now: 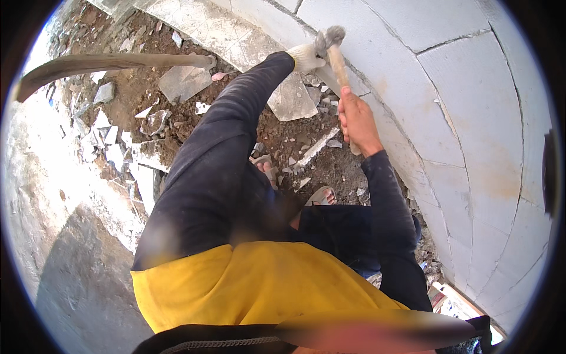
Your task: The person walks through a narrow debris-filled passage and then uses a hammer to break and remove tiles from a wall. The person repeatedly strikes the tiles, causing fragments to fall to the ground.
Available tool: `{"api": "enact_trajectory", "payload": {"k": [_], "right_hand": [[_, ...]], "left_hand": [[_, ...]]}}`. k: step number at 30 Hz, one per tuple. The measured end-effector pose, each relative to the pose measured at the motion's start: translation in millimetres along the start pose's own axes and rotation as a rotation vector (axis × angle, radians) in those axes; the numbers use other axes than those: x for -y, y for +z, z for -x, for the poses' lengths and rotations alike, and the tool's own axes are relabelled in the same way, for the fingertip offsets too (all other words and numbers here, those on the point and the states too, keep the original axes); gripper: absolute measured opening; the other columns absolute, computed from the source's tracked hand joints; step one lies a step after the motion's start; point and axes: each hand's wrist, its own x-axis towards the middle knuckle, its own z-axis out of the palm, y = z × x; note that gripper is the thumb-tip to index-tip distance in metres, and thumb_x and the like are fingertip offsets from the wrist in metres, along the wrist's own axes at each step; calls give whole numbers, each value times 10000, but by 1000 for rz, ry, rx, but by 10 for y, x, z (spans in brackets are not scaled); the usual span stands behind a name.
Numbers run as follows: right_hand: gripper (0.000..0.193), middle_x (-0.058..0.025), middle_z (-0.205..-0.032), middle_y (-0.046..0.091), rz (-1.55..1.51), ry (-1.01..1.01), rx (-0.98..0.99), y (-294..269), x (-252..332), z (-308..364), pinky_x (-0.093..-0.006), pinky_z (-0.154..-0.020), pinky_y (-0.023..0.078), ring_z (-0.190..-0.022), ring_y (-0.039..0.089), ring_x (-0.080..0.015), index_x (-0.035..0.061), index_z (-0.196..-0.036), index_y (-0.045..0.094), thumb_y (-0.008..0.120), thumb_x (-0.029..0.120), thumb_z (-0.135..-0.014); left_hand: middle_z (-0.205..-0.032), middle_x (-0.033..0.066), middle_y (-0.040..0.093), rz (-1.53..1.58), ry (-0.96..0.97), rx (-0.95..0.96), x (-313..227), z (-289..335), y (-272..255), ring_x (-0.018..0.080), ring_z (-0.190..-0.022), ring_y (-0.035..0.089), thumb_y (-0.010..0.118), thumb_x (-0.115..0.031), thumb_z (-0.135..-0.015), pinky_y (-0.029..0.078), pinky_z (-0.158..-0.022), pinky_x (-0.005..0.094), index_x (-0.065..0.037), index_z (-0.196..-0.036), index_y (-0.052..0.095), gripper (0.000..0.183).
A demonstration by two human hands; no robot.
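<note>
My bare right hand (358,123) is wrapped round the wooden handle of a hammer (338,66). The hammer's head is up by the foot of the wall, right beside my left hand (306,57). A white knitted glove with grey fingers covers that left hand. Its fingers look curled, and whatever they grip is hidden behind the glove and the hammer head. Just below it, a broken slab of floor tile (292,100) juts out over dug soil (283,137).
A wall of pale blocks (460,100) with dark joints curves along the right. A long wooden handle (118,61) crosses the upper left over rubble. Tile shards (112,137) and a loose flat slab (184,82) lie on the left. My sandalled feet (321,196) stand among debris.
</note>
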Motion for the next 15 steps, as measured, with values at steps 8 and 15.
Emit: {"api": "enact_trajectory", "payload": {"k": [8,15], "right_hand": [[614,59,-630,462,-211,-708,-182,-104,257,-99,-241,-419,409,-482,447,-47,92,-880,524,446,670,-1070],[604,43,-602,430,-128,167,-15,-50,-294,-166,-273,-423,420,-460,433,-75,107,-833,501,413,651,-1079]], "left_hand": [[-1090,220,757,76,-43,79,-479,339,-319,355,-1024,735,621,-328,-932,547,-934,431,-51,-1233,727,423],[-1115,232,743,-36,22,70,-364,497,-275,401,-1077,705,590,-334,-916,541,-965,460,-71,-1190,733,406]]}}
